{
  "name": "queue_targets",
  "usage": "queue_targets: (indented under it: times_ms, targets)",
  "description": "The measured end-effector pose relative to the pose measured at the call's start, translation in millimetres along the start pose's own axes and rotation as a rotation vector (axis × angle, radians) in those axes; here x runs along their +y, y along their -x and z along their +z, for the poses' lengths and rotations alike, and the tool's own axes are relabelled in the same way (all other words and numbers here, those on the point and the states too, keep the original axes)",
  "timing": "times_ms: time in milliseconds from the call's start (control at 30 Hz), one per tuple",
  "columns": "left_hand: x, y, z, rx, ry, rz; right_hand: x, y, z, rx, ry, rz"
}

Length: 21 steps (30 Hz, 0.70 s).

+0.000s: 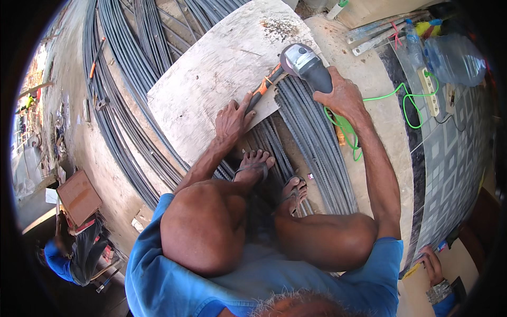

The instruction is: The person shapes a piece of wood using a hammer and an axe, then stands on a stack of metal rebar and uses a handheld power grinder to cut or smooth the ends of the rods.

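My right hand (344, 94) is wrapped round the dark body of an angle grinder (312, 68) with a silver head. The grinder's disc meets the far end of a slim dark tool with an orange-banded handle (261, 89). The near end of that tool is gripped by my left hand (231, 121), which rests low on a pale, worn board (206, 79). What kind of tool it is, I cannot make out. Ribbed steel bars (319, 148) lie under and beside the board, close to my feet.
A green cord (388, 96) runs right to a power strip (430, 92) on patterned tiles. Beyond it lies a large clear plastic bottle (455, 61). Long steel rods (124, 50) stretch along the left. Another person (74, 256) is at lower left; a co-worker's hand (434, 267) shows at lower right.
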<state>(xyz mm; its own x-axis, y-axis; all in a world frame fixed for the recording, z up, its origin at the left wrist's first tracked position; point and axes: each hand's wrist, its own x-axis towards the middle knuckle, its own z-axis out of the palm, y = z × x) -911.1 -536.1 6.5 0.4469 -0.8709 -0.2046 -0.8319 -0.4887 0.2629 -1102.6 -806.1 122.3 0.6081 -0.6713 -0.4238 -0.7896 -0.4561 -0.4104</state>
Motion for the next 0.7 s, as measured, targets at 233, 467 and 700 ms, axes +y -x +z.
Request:
queue_targets:
  times_ms: [233,467,700]
  targets:
    - [0.6,0.0,0.1,-0.015,0.046,0.007,16.0,-9.7,-3.6,0.021,0.009,0.048]
    - [-1.4,1.3,1.9,0.025,0.031,0.039,13.9,-5.3,-4.3,0.03,-0.001,0.02]
    - [-0.2,4.9,1.6,0.008,0.061,0.041,17.8,-10.7,0.3,0.028,0.046,0.013]
